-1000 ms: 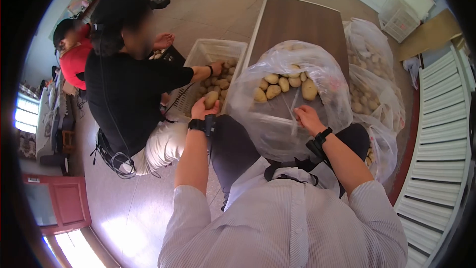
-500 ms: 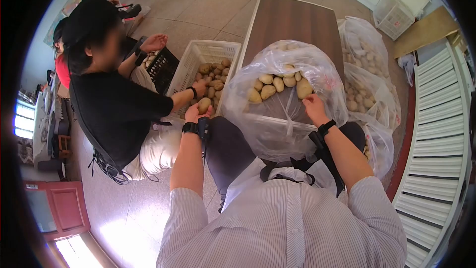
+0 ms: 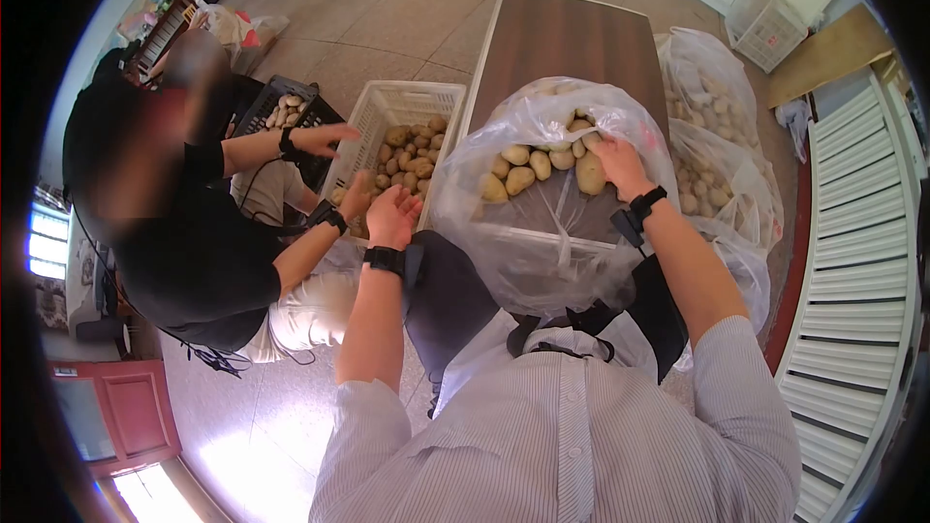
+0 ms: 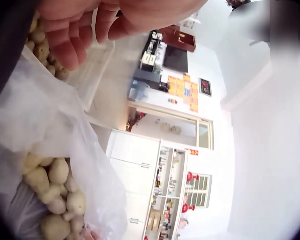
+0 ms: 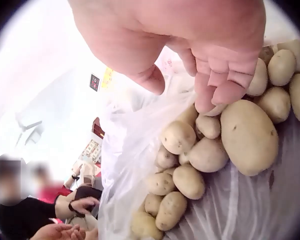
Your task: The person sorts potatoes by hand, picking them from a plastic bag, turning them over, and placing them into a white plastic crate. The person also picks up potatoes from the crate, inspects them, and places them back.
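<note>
My left hand (image 3: 392,218) hangs over the near end of the white plastic crate (image 3: 415,89), fingers loosely bent and nothing held. In the left wrist view its fingers (image 4: 65,47) pass in front of the brown potatoes (image 4: 40,50) in that crate. My right hand (image 3: 623,169) reaches into the clear plastic bag (image 3: 528,276) on the low table. The right wrist view has its thumb apart and its fingertips (image 5: 225,95) at the pile, just above a large pale potato (image 5: 250,137). Smaller potatoes (image 5: 187,181) lie around it.
To my left sits a person in black (image 3: 184,242), both hands beside the crate near my left hand. A black crate (image 3: 310,108) of potatoes stands beyond. More potato-filled bags (image 3: 712,87) line the right side of the brown table (image 3: 572,34), near a white radiator (image 3: 843,300).
The potato has left my left hand. My right hand has moved forward from the bag's near part to the potato pile. The person beside me has leaned back and drawn their hand from the crate.
</note>
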Available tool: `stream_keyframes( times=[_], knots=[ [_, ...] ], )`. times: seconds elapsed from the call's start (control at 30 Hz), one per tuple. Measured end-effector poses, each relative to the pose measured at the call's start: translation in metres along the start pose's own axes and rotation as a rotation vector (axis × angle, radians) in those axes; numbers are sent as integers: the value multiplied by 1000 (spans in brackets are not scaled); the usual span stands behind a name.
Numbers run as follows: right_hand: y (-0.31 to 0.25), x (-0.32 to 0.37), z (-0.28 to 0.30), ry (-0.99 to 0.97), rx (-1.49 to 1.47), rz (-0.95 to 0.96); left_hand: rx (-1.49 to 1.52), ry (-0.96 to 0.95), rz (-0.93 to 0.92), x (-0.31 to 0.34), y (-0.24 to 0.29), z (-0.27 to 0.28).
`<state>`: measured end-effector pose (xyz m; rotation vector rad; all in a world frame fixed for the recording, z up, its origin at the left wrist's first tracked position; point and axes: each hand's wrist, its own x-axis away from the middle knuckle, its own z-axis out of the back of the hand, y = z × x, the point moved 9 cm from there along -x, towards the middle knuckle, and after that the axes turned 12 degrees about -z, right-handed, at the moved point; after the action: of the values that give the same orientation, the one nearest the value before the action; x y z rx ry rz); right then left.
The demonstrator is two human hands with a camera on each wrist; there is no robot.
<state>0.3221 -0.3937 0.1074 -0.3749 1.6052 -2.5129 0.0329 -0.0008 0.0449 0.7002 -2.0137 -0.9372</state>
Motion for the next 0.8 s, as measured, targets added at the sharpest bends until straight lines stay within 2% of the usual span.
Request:
stream_keyframes(
  times=[0.07, 0.1, 0.17, 0.2, 0.27, 0.4, 0.53, 0.63, 0.73, 0.8],
  knots=[
    [-37, 22, -4, -188, -182, -255, -9, -208, -57, 15, 5, -33],
    [-29, 10, -10, -279, -201, -311, -9, -207, -57, 26, 6, -43],
    [-39, 4, -13, -301, -222, -330, 10, -404, -20, 53, 0, -79],
    [-45, 4, -16, -321, -242, -349, 9, -404, -19, 59, -4, -86],
    [-53, -2, -18, -326, -193, -345, -111, -519, 115, 76, -27, -104],
    [-75, 6, -20, -315, -60, -345, -218, -566, 183, 84, -47, -113],
    [-51, -12, -31, -348, -5, -368, -214, -550, 206, 80, -50, -113],
    [-46, -25, -39, -391, 8, -350, -208, -530, 222, 77, -52, -111],
    [-48, -39, -37, -367, 87, -255, -205, -521, 220, 77, -54, -111],
    [-68, -44, -19, -99, 251, 11, -201, -512, 198, 75, -54, -112]
  ],
)
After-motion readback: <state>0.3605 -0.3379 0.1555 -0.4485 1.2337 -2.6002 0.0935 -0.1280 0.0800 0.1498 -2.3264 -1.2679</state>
